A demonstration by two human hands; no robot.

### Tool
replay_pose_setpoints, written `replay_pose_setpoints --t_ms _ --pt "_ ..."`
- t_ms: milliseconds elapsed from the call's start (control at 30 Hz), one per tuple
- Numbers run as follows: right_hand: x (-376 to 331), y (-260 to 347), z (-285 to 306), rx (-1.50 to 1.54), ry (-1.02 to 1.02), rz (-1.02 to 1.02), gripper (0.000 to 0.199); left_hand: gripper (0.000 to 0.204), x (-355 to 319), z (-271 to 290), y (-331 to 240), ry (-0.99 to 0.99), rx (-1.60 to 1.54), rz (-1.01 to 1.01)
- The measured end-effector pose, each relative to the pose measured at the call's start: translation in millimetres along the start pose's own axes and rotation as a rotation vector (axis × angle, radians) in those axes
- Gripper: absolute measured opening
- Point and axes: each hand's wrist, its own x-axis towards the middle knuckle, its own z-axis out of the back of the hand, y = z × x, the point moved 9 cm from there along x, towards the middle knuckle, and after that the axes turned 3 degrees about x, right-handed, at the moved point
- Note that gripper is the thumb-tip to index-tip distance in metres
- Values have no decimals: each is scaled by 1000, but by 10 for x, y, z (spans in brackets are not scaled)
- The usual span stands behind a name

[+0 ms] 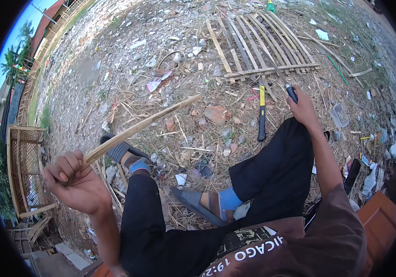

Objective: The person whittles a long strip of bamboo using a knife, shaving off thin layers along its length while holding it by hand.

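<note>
A long bamboo strip (142, 123) slants up to the right from my left hand (80, 184). The thumb and fingers of that hand are closed on its lower end. In my right hand (303, 107) is a long-bladed knife (291, 92), gripped by its black handle. Its blade points away and to the left, across the near bar of a bamboo slat frame (272, 70) on the ground. Just left of my right hand lies a tool with a yellow and black handle (261, 115); I cannot make out its head.
My sandalled feet (197, 203) stand on stony ground strewn with straw and litter. A flat reddish stone (217, 114) lies ahead. At the far left stands a woven lattice panel (25, 161). A clear plastic container (339, 115) and a green stick (338, 69) are at right.
</note>
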Motion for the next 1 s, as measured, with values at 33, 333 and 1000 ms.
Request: replay_pose_setpoints --t_ms 33,333,1000 --pt "5 -298 251 -80 -34 -37 39 36 6 -102 193 52 -72 110" --pt "-108 -1593 203 -237 -102 -209 43 35 47 112 949 -237 -35 395" --pt "129 -366 -172 -46 192 -47 32 31 -306 -326 1416 -45 111 688"
